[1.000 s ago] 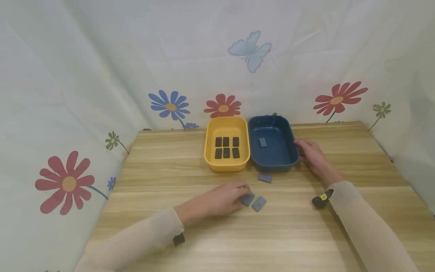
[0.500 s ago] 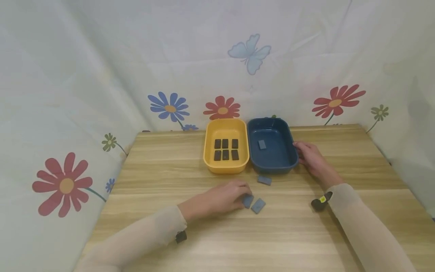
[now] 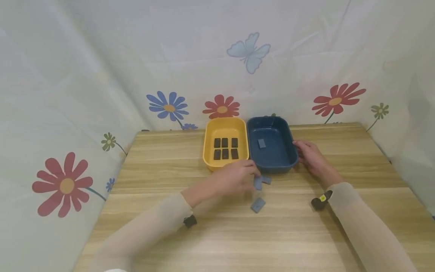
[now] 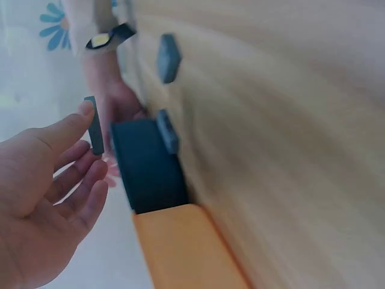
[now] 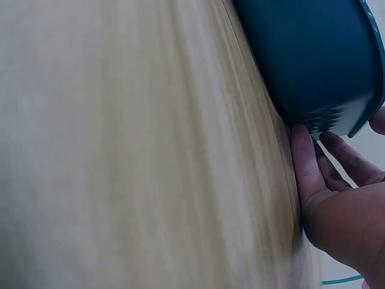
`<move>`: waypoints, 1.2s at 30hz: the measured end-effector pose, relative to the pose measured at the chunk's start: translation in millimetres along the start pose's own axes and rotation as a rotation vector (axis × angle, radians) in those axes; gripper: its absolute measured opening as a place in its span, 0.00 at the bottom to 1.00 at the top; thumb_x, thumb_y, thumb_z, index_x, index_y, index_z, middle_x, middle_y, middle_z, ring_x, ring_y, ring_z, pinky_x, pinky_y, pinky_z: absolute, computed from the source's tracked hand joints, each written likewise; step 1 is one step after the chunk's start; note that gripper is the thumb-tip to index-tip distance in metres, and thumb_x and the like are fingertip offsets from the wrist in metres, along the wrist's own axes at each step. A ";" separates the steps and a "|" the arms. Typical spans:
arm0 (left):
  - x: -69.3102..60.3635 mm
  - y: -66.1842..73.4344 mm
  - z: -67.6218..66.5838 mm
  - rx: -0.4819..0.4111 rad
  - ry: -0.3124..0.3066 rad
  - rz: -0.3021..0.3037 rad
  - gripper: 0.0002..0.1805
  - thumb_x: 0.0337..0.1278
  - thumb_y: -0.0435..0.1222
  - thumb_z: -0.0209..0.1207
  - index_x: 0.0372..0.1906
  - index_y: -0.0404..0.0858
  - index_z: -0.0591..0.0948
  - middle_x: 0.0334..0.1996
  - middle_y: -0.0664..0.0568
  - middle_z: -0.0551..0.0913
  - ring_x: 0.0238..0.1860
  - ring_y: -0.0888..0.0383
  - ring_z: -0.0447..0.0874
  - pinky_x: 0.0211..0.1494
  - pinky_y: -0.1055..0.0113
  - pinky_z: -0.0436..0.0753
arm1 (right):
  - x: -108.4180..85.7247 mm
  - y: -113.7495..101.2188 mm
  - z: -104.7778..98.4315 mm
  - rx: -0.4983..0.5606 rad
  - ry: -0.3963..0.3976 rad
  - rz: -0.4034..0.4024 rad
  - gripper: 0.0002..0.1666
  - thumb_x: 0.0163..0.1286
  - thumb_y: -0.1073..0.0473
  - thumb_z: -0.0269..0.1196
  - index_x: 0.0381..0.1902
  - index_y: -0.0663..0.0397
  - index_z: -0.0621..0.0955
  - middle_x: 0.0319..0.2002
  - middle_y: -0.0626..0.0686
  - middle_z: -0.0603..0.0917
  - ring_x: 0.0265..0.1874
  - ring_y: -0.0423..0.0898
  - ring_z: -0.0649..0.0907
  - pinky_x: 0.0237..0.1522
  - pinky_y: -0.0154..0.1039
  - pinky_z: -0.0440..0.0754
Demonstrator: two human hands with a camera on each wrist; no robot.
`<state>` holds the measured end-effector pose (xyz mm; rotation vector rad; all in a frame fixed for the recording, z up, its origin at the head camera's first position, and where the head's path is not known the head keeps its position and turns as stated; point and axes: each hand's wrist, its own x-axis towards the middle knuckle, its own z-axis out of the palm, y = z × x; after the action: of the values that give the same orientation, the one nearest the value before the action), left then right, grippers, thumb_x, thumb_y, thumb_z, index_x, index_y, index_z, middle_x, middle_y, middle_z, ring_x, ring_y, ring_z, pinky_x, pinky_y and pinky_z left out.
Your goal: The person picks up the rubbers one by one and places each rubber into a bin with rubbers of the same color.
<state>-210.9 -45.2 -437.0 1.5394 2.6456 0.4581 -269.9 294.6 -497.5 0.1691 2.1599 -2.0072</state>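
My left hand point(image 3: 236, 176) pinches a blue-grey rectangular tile point(image 4: 94, 126) between thumb and fingers, held above the table in front of the two basins. Another blue-grey tile point(image 3: 266, 180) lies just in front of the blue basin point(image 3: 273, 166), partly behind the held one. Nearer to me is one more blue-grey tile point(image 3: 258, 204). Inside the blue basin lies a single blue-grey tile point(image 3: 261, 143). My right hand point(image 3: 313, 158) rests against the blue basin's right side, its fingertips on the outer wall in the right wrist view and the thumb near the rim.
A yellow basin point(image 3: 225, 165) stands directly left of the blue one, with several black tiles point(image 3: 225, 142) in two rows on its floor. Both basins are near the back edge of the wooden table point(image 3: 163, 162). Behind hangs a flowered white curtain point(image 3: 190, 53).
My left hand has lifted a tile from beside the nearest one and moved it forward and slightly right toward the blue basin. My right hand has stayed at the blue basin's side.
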 end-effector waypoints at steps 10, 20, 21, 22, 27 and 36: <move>54.8 -16.0 -16.9 -0.109 0.136 -0.112 0.25 0.63 0.47 0.75 0.60 0.43 0.85 0.53 0.55 0.81 0.54 0.60 0.80 0.61 0.73 0.82 | -2.1 -1.3 -0.8 0.006 0.000 0.001 0.38 0.87 0.45 0.50 0.79 0.69 0.64 0.72 0.64 0.71 0.54 0.36 0.81 0.53 0.30 0.88; 114.5 -40.0 -18.0 -0.196 0.208 -0.295 0.26 0.60 0.46 0.76 0.61 0.43 0.85 0.53 0.54 0.83 0.57 0.56 0.82 0.62 0.73 0.83 | -1.0 -0.7 -0.9 0.020 0.010 -0.031 0.36 0.86 0.48 0.52 0.76 0.72 0.67 0.59 0.52 0.81 0.51 0.36 0.83 0.51 0.31 0.89; 118.9 -42.4 -17.4 -0.196 0.208 -0.307 0.26 0.60 0.46 0.76 0.61 0.43 0.85 0.53 0.54 0.83 0.57 0.57 0.82 0.63 0.73 0.82 | -0.8 -0.8 -0.3 0.020 0.008 -0.028 0.35 0.86 0.48 0.51 0.76 0.71 0.67 0.59 0.52 0.81 0.52 0.36 0.83 0.51 0.31 0.89; 123.4 -45.3 -16.0 -0.191 0.204 -0.319 0.26 0.61 0.46 0.76 0.61 0.43 0.85 0.54 0.55 0.82 0.57 0.57 0.81 0.63 0.73 0.82 | -0.6 -0.2 0.1 0.022 0.007 -0.025 0.35 0.86 0.48 0.51 0.76 0.71 0.67 0.61 0.54 0.80 0.52 0.36 0.82 0.52 0.31 0.89; 143.4 -61.1 -6.1 -0.155 0.192 -0.346 0.24 0.63 0.47 0.74 0.61 0.44 0.84 0.54 0.55 0.82 0.56 0.58 0.80 0.64 0.71 0.81 | -0.4 1.5 1.5 0.006 0.014 -0.020 0.36 0.86 0.47 0.50 0.78 0.70 0.65 0.71 0.64 0.72 0.54 0.36 0.81 0.52 0.30 0.88; 169.4 -80.2 12.3 -0.051 0.108 -0.401 0.24 0.64 0.47 0.74 0.61 0.44 0.84 0.54 0.55 0.81 0.54 0.60 0.79 0.64 0.68 0.82 | 1.1 2.5 1.0 -0.004 0.021 -0.016 0.36 0.86 0.47 0.50 0.78 0.69 0.65 0.72 0.63 0.72 0.55 0.37 0.80 0.51 0.28 0.87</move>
<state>-361.7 65.7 -452.8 0.9558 2.8937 0.5848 -270.4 293.7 -500.2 0.1740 2.1842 -2.0188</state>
